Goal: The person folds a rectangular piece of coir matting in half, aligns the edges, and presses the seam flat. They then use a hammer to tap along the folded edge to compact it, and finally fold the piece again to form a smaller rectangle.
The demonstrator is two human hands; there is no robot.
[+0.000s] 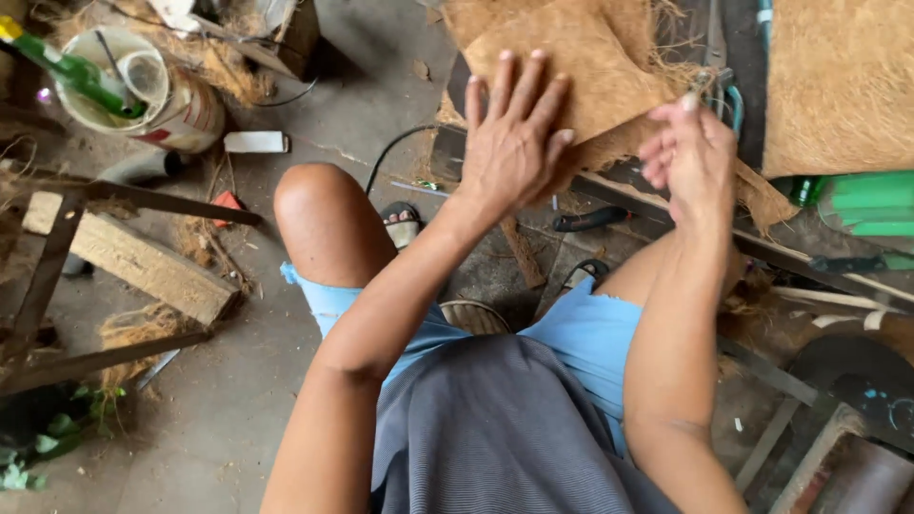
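Observation:
A brown coir fibre sheet (pixel 590 67) lies ahead of my knees, folded over at its near edge. My left hand (pixel 509 138) presses flat on it with the fingers spread apart. My right hand (pixel 690 152) hovers at the sheet's right edge, fingers loosely curled and the thumb up beside a small metal tool with a teal handle (pixel 731 100); whether it holds anything I cannot tell. I sit with both knees bent, in light blue shorts.
A second coir sheet (pixel 838 86) lies at the upper right above green plastic parts (pixel 871 202). A white bucket (pixel 143 90) with a green bottle stands at the upper left. A wooden plank (pixel 143 266) and metal bars lie left. A black-handled tool (pixel 590 221) rests on the floor.

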